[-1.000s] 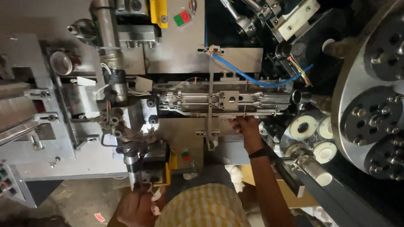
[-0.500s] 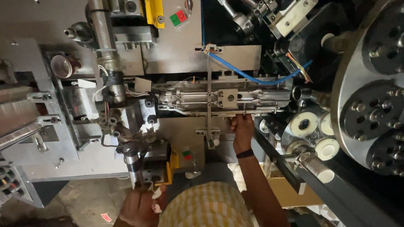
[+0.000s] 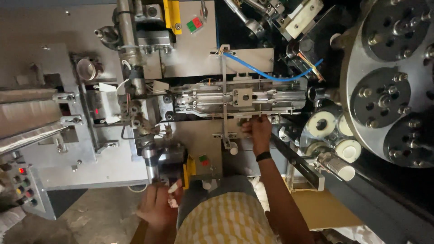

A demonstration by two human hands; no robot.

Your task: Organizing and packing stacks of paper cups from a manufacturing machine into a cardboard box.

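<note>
Steel and bare aluminium made up nearly everything we saw: a packaging machine seen from above, with our two hands at its near edge. Our right hand reached up to the horizontal clamp rail at the middle of the machine, its fingers bunched narrow against the rail's lower edge, touching or pinching something too small for us to make out. A black band sat on that wrist.

Our left hand was low, just under the dark block with the yellow bracket, and its fingers closed round a small white piece, perhaps a sachet or scrap of film. We judged that piece light, soft and easily crumpled, best pinched gently by an edge rather than squeezed.

We judged the rail rigid, fixed and hard-edged, with tight gaps, so only fingertips from below seemed safe. A blue hose curved above the rail, and white rollers stood near the machine's right side beside a large grey disc. A panel of small lamps sat at the left edge.
</note>
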